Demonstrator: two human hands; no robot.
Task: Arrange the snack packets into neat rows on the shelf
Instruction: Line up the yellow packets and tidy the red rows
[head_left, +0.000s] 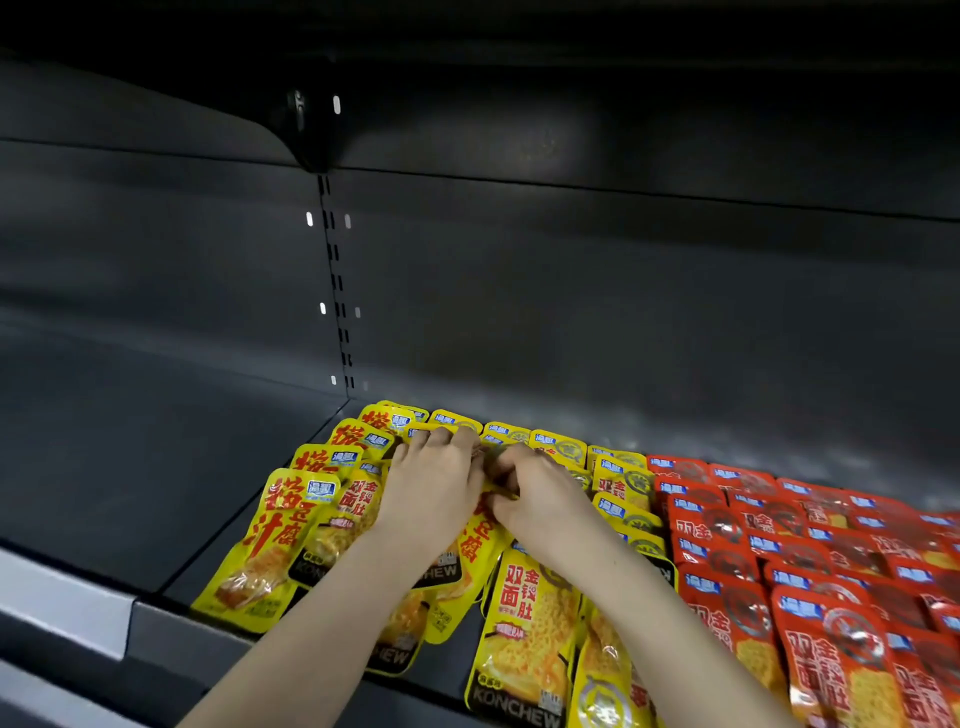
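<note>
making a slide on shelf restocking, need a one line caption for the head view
On a dark shelf, left hand and right hand grip yellow packets beside rows of red packets.

Glossy plastic yellow packets (270, 540); glossy red packets (831, 654); matt metal shelf (156, 467)

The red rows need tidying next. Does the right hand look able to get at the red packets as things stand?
Likely yes: the right hand grips yellow packets just beside the red packets, and nothing stands between them.
</note>
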